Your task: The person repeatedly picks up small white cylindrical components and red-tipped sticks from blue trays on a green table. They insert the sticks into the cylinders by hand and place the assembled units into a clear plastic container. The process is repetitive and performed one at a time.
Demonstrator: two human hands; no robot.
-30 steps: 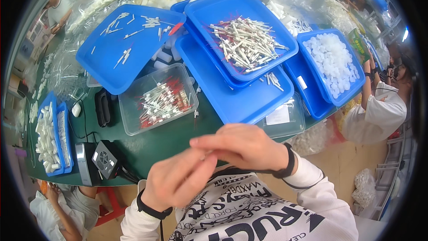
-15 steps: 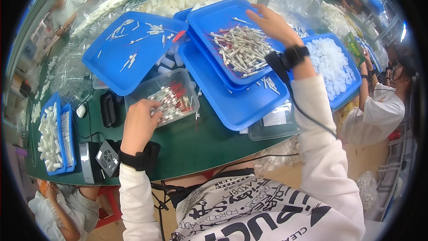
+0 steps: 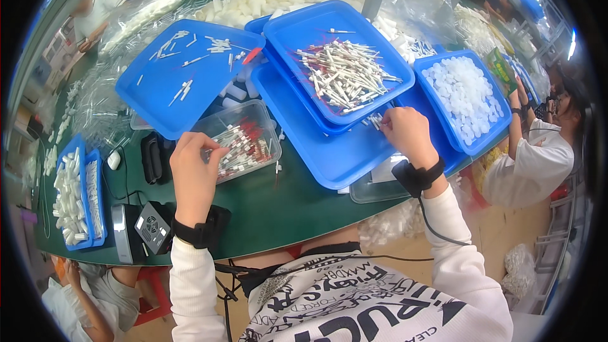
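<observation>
While the left hand (image 3: pixel 193 174) rests at the near edge of a clear tub (image 3: pixel 237 145) of red-tipped tubes (image 3: pixel 244 142) in the middle of the frame, fingers curled together on the tubes, the right hand (image 3: pixel 408 134) sits right of centre on a blue tray (image 3: pixel 316 145), fingers pinched on a few white sticks (image 3: pixel 375 120). Above it, a second blue tray (image 3: pixel 297 31) holds a heap of such sticks (image 3: pixel 345 76). A tray of white caps (image 3: pixel 465 95) lies at the right

Five large blue trays (image 3: pixel 190 98), two narrow blue trays (image 3: pixel 79 199) at the table's left edge, two clear plastic tubs (image 3: pixel 263 120), two own hands, left hand (image 3: pixel 193 174), right hand (image 3: pixel 408 136), each wearing one black wristband (image 3: pixel 196 233)
</observation>
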